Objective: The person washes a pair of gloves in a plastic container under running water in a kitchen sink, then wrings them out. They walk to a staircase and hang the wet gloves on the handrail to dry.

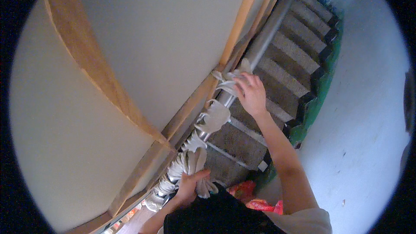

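Note:
Off-white cloth work gloves hang in a row over a round metal handrail (271, 27) that slopes along a staircase. Uppermost in the row, a glove (227, 84) lies across the rail, and the fingers of my right hand (252, 94) are bent over its near side. Just below it another glove (214, 116) is draped flat, with bare metal showing between the two. Lower down, my left hand (188, 185) grips a bundle of similar gloves (196, 162) close beside the rail. More gloves (165, 186) are bunched on the rail past that hand.
Carpeted stairs (292, 50) run along the rail's right side, beside a pale wall (364, 104) with a green painted band (320, 104). Wooden framing (191, 104) and pale panels (156, 39) stand to the left. Red plastic packaging (243, 190) lies low near my body.

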The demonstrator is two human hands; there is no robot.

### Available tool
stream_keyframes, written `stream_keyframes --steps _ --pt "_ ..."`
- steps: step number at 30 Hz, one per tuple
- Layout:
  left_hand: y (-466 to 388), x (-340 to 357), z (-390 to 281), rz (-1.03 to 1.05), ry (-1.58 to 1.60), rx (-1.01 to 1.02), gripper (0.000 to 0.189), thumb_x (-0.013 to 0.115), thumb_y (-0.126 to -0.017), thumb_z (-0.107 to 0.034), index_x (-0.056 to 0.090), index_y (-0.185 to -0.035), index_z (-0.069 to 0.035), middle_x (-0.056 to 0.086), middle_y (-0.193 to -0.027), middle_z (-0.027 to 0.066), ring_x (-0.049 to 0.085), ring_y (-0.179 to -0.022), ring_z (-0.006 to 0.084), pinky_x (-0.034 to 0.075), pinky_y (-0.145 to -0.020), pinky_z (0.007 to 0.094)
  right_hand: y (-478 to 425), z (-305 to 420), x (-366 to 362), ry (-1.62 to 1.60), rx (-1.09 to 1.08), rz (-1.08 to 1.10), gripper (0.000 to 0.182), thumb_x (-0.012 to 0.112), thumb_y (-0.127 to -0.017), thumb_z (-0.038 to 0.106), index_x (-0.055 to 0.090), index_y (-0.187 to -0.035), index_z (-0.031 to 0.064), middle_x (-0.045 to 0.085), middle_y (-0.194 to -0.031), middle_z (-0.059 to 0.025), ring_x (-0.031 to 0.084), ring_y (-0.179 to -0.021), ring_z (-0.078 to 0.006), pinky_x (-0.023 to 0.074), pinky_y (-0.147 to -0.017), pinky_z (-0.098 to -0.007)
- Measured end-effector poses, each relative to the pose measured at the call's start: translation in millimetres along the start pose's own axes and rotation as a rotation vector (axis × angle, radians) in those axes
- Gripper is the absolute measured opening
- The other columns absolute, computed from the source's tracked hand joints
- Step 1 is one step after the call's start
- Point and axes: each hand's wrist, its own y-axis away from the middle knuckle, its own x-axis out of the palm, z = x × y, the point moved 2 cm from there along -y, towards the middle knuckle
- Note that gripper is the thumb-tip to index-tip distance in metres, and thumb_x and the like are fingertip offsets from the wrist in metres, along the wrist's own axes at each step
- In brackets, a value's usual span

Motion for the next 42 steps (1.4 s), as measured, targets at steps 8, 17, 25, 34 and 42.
stream_keyframes --steps 8,17,25,34,42 --pt "7.3 30.1 -29.2 0.327 0.386 0.053 0.039 0.062 -0.086 -0.016 0.056 -0.121 -0.001 0.062 -0.116 0.0108 0.06 -0.106 0.0215 0.047 -0.091 0.04 16.7 52.7 -52.3 -0.215 0.089 0.056 0.018 0.07 -0.08 0.02 0.07 -0.095 0.0101 0.063 -0.108 -0.0093 0.057 -0.097 -0.0312 0.0472 -0.085 -0.041" --pt "-2.8 29.5 -20.8 0.414 0.39 0.097 0.044 0.057 -0.092 -0.029 0.052 -0.128 -0.005 0.059 -0.125 0.0082 0.054 -0.118 0.0239 0.039 -0.103 0.0432 91.8 154.6 -106.7 -0.673 0.241 0.68 0.026 0.075 -0.082 0.026 0.066 -0.088 0.0025 0.064 -0.083 -0.014 0.065 -0.073 -0.0239 0.0499 -0.062 -0.0346" --pt "-4.6 26.0 -24.2 0.277 0.279 0.237 0.035 0.067 -0.084 -0.004 0.057 -0.117 -0.003 0.066 -0.105 0.0095 0.065 -0.096 0.0227 0.053 -0.081 0.0395 105.2 139.3 -113.4 -0.832 0.795 0.587 0.027 0.056 -0.09 0.021 0.061 -0.101 -0.0024 0.066 -0.087 -0.0111 0.059 -0.069 -0.0169 0.0466 -0.062 -0.0317" --pt "0.2 7.8 -18.9 0.23 0.222 0.094 0.029 0.062 -0.088 -0.018 0.058 -0.112 0.0 0.065 -0.099 0.011 0.064 -0.091 0.0254 0.055 -0.079 0.0428 52.5 104.2 -142.3 -1.121 1.255 0.297 0.037 0.067 -0.086 0.024 0.057 -0.114 0.002 0.062 -0.102 -0.0069 0.059 -0.1 -0.0194 0.0477 -0.086 -0.0306" --pt "-9.8 64.7 -35.5 0.469 0.375 0.065 0.033 0.065 -0.086 -0.005 0.057 -0.117 -0.003 0.066 -0.105 0.01 0.065 -0.091 0.023 0.051 -0.087 0.0432 62.5 100.2 -142.8 -1.12 0.569 0.543 0.037 0.067 -0.09 0.008 0.049 -0.122 0.0039 0.063 -0.11 -0.0092 0.062 -0.098 -0.0142 0.0496 -0.084 -0.028"
